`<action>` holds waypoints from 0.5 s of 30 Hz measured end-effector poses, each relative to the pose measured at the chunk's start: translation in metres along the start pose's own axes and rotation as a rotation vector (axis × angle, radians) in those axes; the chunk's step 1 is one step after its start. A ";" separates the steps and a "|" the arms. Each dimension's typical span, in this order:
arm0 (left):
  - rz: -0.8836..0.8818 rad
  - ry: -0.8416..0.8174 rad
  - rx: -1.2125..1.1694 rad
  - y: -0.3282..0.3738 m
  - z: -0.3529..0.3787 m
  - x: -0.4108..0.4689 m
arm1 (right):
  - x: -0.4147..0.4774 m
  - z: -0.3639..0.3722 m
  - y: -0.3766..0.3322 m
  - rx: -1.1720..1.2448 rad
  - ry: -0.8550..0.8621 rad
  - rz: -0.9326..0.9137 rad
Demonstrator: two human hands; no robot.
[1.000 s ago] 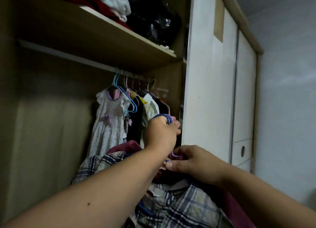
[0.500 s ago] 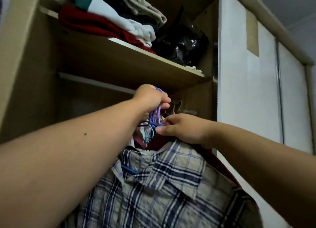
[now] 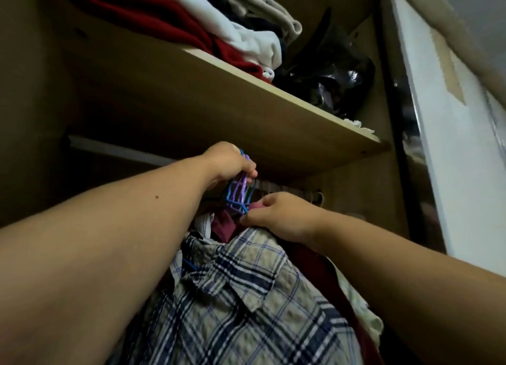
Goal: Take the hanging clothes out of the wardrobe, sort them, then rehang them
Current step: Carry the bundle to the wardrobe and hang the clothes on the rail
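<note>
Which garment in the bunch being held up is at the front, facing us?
The blue-and-beige checked shirt, collar showing. The dark red garment and the white garment sit behind it, under the hangers the left hand grips.

Home bedroom, open wardrobe [image 3: 451,145], folded clothes [image 3: 191,28] on shelf [image 3: 246,96] (rail [image 3: 115,148] beneath)

A wooden shelf [image 3: 273,96] carries a loose stack of folded clothes: a dark red garment [image 3: 142,11] lowest, a white garment [image 3: 246,40] on top of it, and a beige garment [image 3: 268,11] above and behind. Just to their right on the same shelf sits a crumpled, glossy black plastic bag [image 3: 334,82], with a small white cloth [image 3: 356,124] at the shelf's front edge below it. On the far right stands a white sliding door [image 3: 451,159] bearing a tan patch [image 3: 449,72].
</note>
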State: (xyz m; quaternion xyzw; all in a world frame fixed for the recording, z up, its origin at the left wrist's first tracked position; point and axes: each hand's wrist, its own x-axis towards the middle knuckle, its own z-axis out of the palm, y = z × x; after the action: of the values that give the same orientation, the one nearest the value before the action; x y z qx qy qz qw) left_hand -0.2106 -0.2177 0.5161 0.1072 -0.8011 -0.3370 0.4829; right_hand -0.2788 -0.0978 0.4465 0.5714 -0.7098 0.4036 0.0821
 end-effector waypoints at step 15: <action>0.084 0.013 0.641 -0.040 -0.036 0.106 | 0.113 0.033 0.011 -0.078 0.088 -0.150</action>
State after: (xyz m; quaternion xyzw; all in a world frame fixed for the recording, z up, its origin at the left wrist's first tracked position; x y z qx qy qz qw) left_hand -0.2403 -0.3160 0.5764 0.2230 -0.8671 -0.0467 0.4430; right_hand -0.3147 -0.2043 0.4846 0.6011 -0.6760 0.3930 0.1654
